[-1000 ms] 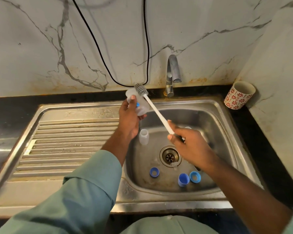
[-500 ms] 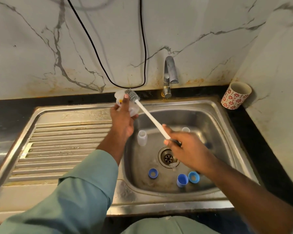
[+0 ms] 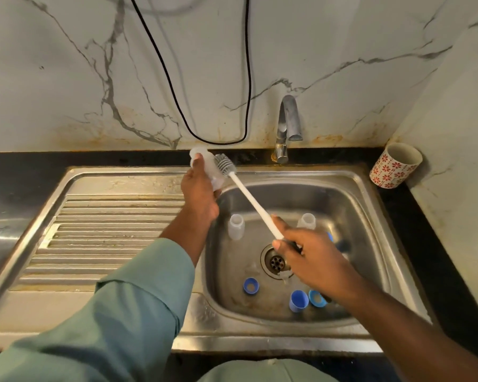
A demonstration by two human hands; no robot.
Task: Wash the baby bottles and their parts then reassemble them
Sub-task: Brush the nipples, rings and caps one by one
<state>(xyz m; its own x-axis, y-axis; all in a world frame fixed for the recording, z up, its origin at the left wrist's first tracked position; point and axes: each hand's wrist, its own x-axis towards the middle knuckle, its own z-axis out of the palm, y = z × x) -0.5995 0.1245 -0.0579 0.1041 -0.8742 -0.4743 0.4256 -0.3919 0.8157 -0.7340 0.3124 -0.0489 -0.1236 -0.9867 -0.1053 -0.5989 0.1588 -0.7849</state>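
My left hand (image 3: pixel 199 193) grips a clear baby bottle (image 3: pixel 208 168) over the sink's back left rim. My right hand (image 3: pixel 312 260) holds the white handle of a bottle brush (image 3: pixel 249 198), and its grey bristle head (image 3: pixel 225 164) lies against the outside of that bottle. Two more clear bottles stand upright in the basin, one (image 3: pixel 236 226) left of the drain and one (image 3: pixel 306 221) partly behind my right hand. A blue ring (image 3: pixel 251 285), a blue cap (image 3: pixel 298 300) and another blue ring (image 3: pixel 317 298) lie on the basin floor near the front.
The steel sink (image 3: pixel 370 205) has a ribbed drainboard (image 3: pixel 108 232) on its left and a drain (image 3: pixel 273 261) in the middle. A tap (image 3: pixel 287 128) stands at the back, not running. A flower-patterned cup (image 3: pixel 395 165) sits on the black counter at the right. A black cable (image 3: pixel 177 100) hangs on the wall.
My left hand has turned and tilted the bottle, and the brush head now lies along the bottle's side. The view has shifted slightly.
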